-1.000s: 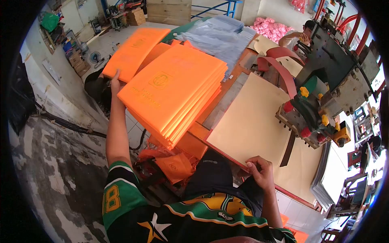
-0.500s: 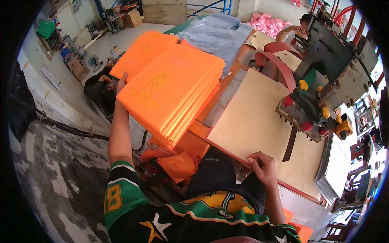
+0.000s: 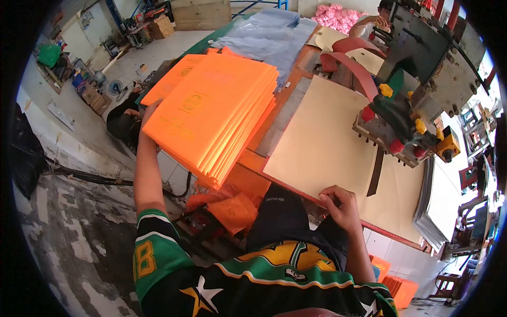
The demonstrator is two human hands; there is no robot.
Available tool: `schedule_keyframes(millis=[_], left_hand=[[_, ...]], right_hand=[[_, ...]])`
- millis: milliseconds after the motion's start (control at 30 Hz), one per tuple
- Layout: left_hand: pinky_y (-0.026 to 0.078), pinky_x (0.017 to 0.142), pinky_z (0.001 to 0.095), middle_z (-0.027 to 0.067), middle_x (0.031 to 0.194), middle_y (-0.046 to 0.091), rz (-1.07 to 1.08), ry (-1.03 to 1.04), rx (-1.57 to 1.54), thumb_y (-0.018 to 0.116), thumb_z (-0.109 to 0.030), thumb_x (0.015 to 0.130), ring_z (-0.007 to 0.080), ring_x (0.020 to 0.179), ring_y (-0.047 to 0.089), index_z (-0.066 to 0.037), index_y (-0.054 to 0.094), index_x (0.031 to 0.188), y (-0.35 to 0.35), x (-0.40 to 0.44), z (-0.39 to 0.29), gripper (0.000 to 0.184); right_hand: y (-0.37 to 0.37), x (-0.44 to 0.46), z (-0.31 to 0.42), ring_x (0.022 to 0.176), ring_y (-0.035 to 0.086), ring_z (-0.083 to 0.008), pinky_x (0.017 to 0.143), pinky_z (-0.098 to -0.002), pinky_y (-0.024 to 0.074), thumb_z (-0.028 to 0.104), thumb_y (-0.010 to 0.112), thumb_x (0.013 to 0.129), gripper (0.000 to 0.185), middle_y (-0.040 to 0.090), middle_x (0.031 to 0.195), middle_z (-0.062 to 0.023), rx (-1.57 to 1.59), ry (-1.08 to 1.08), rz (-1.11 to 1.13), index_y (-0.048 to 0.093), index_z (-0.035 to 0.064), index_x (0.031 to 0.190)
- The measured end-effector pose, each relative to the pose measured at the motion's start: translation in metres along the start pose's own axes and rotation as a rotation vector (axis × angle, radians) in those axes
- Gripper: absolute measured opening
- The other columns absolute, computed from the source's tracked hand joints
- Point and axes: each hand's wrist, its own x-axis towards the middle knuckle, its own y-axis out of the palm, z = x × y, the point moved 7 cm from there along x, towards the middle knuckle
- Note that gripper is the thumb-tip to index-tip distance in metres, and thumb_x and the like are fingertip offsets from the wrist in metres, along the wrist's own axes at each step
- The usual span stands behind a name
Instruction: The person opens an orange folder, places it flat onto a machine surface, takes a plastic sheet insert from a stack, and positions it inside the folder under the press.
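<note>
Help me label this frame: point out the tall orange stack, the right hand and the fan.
Tall orange stack (image 3: 210,107): head view, on its top cover.
Right hand (image 3: 344,208): head view, on its back.
Fan (image 3: 115,87): head view, on its round front.

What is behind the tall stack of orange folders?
Beyond the stack, another orange folder shows partly, with bluish plastic sheets farther back. The stack hides some of that folder and part of the left hand.

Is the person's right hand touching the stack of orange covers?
Apart. The head view shows a wide gap between the right hand and the stack of orange covers, with cream sheet visible between.
</note>
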Motion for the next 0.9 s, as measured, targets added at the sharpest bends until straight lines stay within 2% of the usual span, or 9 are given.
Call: schedule_keyframes(millis=[200,300,500,533,600,700,767,867,900], left_hand=[[0.059,0.081,0.0455,0.0104,0.110,0.077,-0.149,0.075,0.189,0.062,-0.040,0.112,0.0251,0.095,0.075,-0.003,0.071,0.123,-0.051,0.010,-0.004,0.039],[0.058,0.079,0.0435,0.0090,0.106,0.076,-0.183,0.153,0.345,0.064,-0.038,0.112,0.0239,0.092,0.074,-0.004,0.072,0.120,-0.066,0.012,-0.008,0.036],[0.057,0.074,0.0396,0.0060,0.096,0.073,-0.241,0.483,0.926,0.066,-0.035,0.112,0.0214,0.085,0.071,-0.005,0.074,0.112,-0.082,-0.009,-0.034,0.031],[0.056,0.073,0.0389,0.0055,0.094,0.073,-0.279,0.479,0.829,0.067,-0.034,0.112,0.0209,0.084,0.071,-0.005,0.074,0.111,-0.084,-0.017,-0.039,0.030],[0.052,0.072,0.0330,0.0023,0.087,0.067,-0.493,0.318,0.214,0.069,-0.035,0.111,0.0148,0.080,0.063,-0.008,0.073,0.109,-0.065,-0.064,-0.054,0.027],[0.049,0.073,0.0290,0.0011,0.087,0.064,-0.655,0.480,0.377,0.070,-0.034,0.111,0.0102,0.079,0.058,-0.009,0.072,0.112,-0.041,-0.116,-0.095,0.025],[0.049,0.073,0.0284,0.0007,0.089,0.063,-0.644,0.589,0.435,0.069,-0.035,0.112,0.0094,0.079,0.056,-0.008,0.071,0.116,0.007,-0.160,-0.112,0.027],[0.049,0.078,0.0273,-0.0004,0.096,0.065,-0.472,0.788,0.588,0.062,-0.036,0.115,0.0088,0.084,0.057,-0.005,0.070,0.127,0.093,-0.218,-0.116,0.034],[0.050,0.084,0.0293,0.0016,0.102,0.067,-0.382,0.833,0.679,0.060,-0.036,0.116,0.0112,0.091,0.059,-0.004,0.068,0.132,0.101,-0.223,-0.109,0.037]], right_hand=[[-0.001,-0.001,0.000,0.065,0.071,-0.0152,0.063,-0.0291,0.0537,0.016,0.075,0.104,0.015,0.073,0.076,-0.0064,-0.061,-0.041,0.033,0.075,0.0011,0.103],[-0.001,0.000,0.001,0.064,0.069,-0.0136,0.061,-0.0300,0.0535,0.016,0.076,0.104,0.016,0.071,0.076,-0.0063,0.050,0.029,0.055,0.074,0.0006,0.104],[0.000,-0.004,-0.006,0.065,0.069,-0.0135,0.061,-0.0310,0.0537,0.016,0.076,0.103,0.015,0.072,0.078,-0.0075,0.081,-0.032,0.068,0.075,0.0013,0.106],[0.000,-0.004,-0.007,0.065,0.069,-0.0146,0.061,-0.0315,0.0541,0.016,0.076,0.103,0.015,0.072,0.079,-0.0080,0.085,-0.033,0.069,0.075,0.0015,0.106],[0.001,-0.005,-0.008,0.066,0.070,-0.0156,0.062,-0.0321,0.0546,0.016,0.076,0.103,0.015,0.072,0.079,-0.0085,0.093,-0.035,0.072,0.075,0.0017,0.106],[0.002,-0.005,-0.008,0.067,0.072,-0.0196,0.063,-0.0347,0.0557,0.017,0.076,0.102,0.015,0.074,0.081,-0.0101,0.091,-0.047,0.067,0.075,0.0019,0.106],[0.001,-0.006,-0.001,0.069,0.073,-0.0240,0.065,-0.0367,0.0566,0.018,0.077,0.101,0.015,0.074,0.082,-0.0116,0.040,-0.117,0.046,0.076,0.0031,0.105],[-0.001,-0.008,0.008,0.072,0.074,-0.0295,0.068,-0.0398,0.0576,0.019,0.077,0.100,0.015,0.073,0.083,-0.0135,-0.084,-0.125,0.029,0.076,0.0044,0.103],[-0.002,-0.009,0.011,0.078,0.074,-0.0342,0.072,-0.0435,0.0583,0.020,0.077,0.099,0.015,0.074,0.087,-0.0151,-0.111,-0.209,-0.007,0.075,0.0052,0.101]])
